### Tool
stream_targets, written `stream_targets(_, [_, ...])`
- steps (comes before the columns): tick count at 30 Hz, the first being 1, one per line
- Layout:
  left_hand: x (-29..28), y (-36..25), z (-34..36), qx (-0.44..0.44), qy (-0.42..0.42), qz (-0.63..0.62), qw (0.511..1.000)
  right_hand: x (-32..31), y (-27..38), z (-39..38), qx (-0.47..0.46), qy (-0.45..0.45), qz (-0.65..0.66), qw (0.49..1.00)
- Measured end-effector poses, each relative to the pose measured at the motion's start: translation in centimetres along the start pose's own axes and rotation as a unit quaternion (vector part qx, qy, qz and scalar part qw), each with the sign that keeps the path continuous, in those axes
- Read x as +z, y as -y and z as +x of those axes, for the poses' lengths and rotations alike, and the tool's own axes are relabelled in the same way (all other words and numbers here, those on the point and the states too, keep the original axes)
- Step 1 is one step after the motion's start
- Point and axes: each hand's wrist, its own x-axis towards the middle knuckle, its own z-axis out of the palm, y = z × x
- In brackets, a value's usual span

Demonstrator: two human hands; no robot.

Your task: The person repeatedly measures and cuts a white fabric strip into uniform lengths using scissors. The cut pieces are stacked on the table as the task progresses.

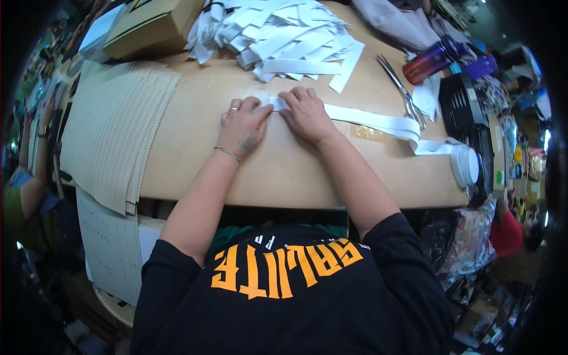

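Note:
A flat white band runs over the wooden table from my hands to its roll near the right edge, folding over itself just before the roll. My left hand, with a ring and a bracelet, is closed with its fingertips on the end of the band. Close beside it, my right hand grips the same band, its fingers bent. A short bit of band shows between the two hands. Beyond them lies a heap of cut white strips. Scissors rest to the right of the heap.
Stacked ribbed beige sheets cover the table's left side, with a cardboard box behind. At the right stand a purple-red bottle and a black plastic case. Other people are at both sides.

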Motion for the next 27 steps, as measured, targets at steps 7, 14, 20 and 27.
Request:
stream_targets(7, [-0.2,0.1,0.3,0.0,0.018,0.013,1.0,-4.1,-1.1,1.9,0.122,0.232,-0.017,0.965])
stream_targets(14, [0.4,0.3,0.1,0.006,0.014,0.019,1.0,-12.0,-11.1,-3.2,0.202,0.234,0.198,0.93])
stream_targets(20, [0.2,0.3,0.1,0.009,0.02,0.012,1.0,-14.1,-16.3,-7.7,0.301,0.157,0.463,0.819])
stream_targets(27, [0.2,0.4,0.4,0.027,0.0,0.002,1.0,-14.3,-16.0,-7.9,0.328,0.167,0.254,0.895])
